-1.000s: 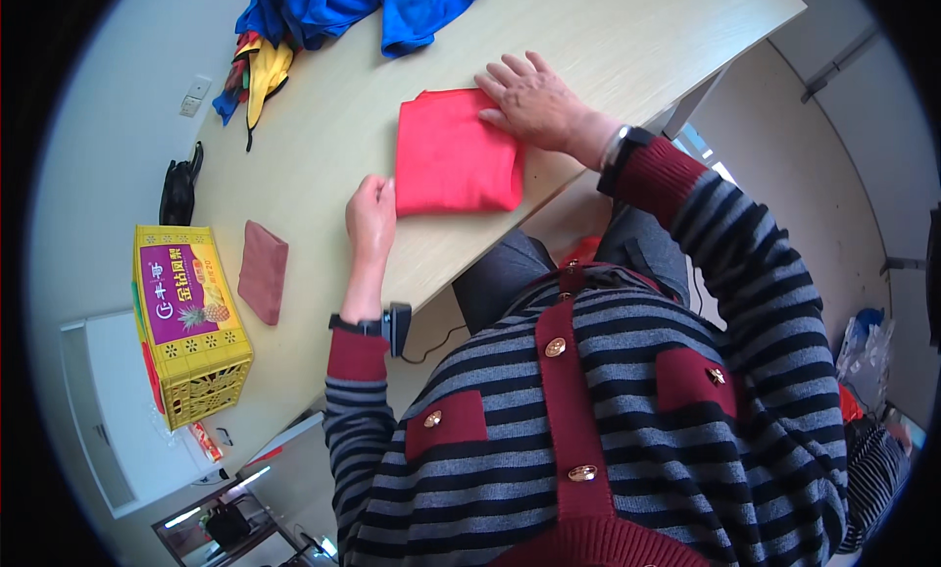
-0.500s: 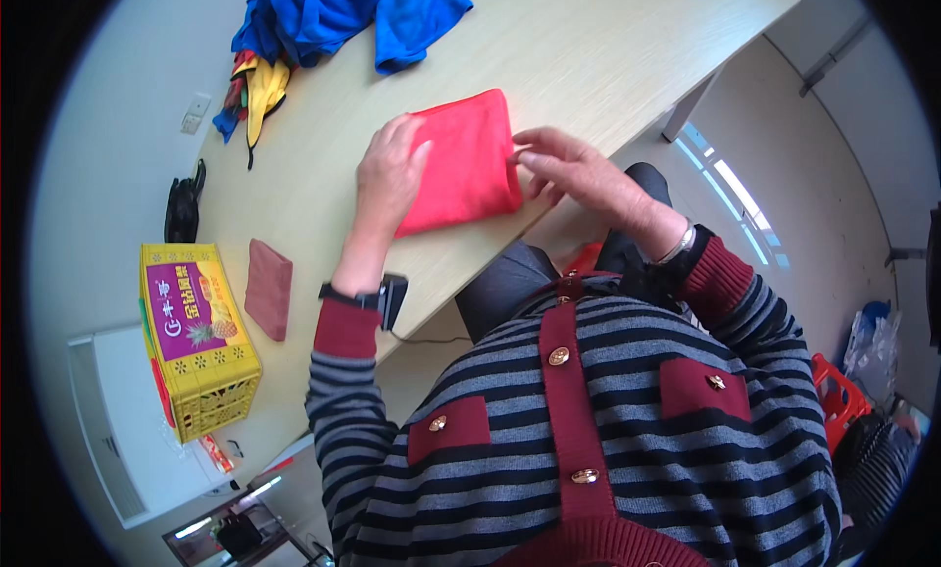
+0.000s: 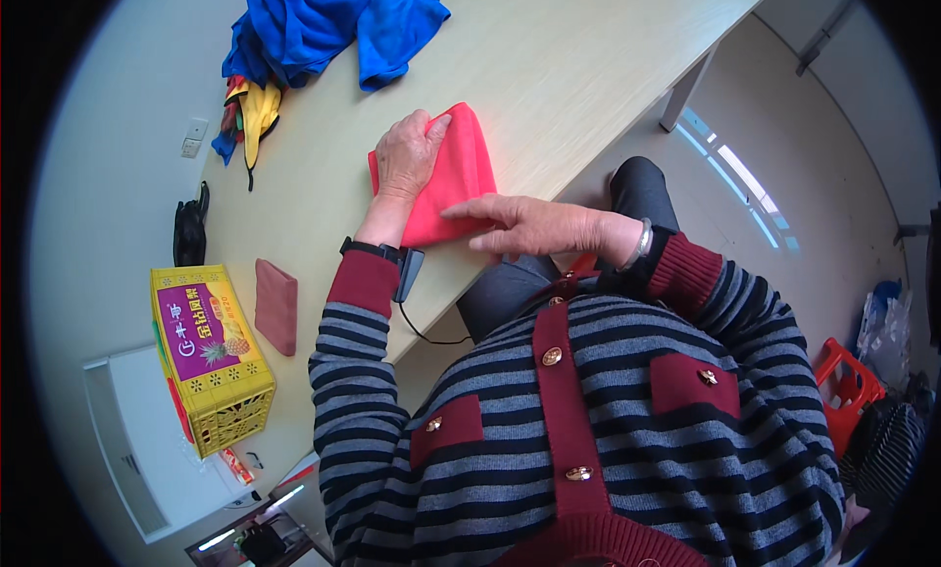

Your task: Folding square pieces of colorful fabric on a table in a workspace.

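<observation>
A folded red cloth (image 3: 459,167) lies on the table near its front edge. My left hand (image 3: 407,155) is on the cloth's upper left part, fingers curled down on the fabric and thumb pointing to the right; its fingertips are partly hidden. At the lower right of the cloth, my right hand (image 3: 534,224) has its fingers stretched out and apart. Those fingertips reach over the cloth's near part, and nothing is held in them. To the left rests a folded dusty-pink cloth (image 3: 275,307), apart from both hands.
Crumpled blue cloths (image 3: 314,28) are heaped at the far left, with a yellow cloth (image 3: 259,116) beneath them. A yellow crate-like box (image 3: 221,351) stands at the left, near a black bag (image 3: 190,229). A red plastic stool (image 3: 848,386) is on the floor at right.
The red cloth now looks narrower and more tilted. My left hand has curled onto it from a flatter pose. My right hand has moved from its right edge to over its near part.
</observation>
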Demonstrator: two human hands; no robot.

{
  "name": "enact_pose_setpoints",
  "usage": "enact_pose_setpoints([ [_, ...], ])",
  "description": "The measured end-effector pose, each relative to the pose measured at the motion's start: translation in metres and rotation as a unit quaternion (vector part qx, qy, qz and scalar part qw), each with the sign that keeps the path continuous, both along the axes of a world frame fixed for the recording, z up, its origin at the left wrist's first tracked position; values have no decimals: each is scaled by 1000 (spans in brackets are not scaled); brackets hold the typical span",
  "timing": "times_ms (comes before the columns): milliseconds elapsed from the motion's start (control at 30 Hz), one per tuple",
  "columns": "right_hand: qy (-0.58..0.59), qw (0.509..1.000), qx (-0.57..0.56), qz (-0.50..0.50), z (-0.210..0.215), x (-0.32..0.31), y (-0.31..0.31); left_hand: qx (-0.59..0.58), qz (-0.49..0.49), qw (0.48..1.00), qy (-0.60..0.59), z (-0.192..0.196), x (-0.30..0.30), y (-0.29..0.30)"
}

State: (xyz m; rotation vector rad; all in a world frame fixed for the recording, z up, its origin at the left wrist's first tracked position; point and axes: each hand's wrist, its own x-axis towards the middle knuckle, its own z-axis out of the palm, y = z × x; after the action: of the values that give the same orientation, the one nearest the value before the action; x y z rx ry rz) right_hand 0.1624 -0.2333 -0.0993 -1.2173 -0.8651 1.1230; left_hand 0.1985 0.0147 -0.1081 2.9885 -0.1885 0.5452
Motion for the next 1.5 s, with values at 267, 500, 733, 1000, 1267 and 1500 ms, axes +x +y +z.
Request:
enact_pose_setpoints([
  [267,-249,968,-8,27,2,-7,-35,-23,40,999,5,-3,4,7],
  [500,-204,978,-27,26,-6,-2,-52,-14,45,999,-11,-5,4,11],
  [733,-366,916,8,-167,36,-3,-3,-12,42,999,-11,-7,2,11],
  [1000,-661,714,-59,-223,-12,-19,60,-57,4,998,-1,-8,4,25],
  [1267,-631,757,-160,-62,34,-2,39,63,82,992,-67,13,-49,85],
  [1500,-666,711,-145,-175,-2,13,85,17,6,999,34,13,-114,14],
])
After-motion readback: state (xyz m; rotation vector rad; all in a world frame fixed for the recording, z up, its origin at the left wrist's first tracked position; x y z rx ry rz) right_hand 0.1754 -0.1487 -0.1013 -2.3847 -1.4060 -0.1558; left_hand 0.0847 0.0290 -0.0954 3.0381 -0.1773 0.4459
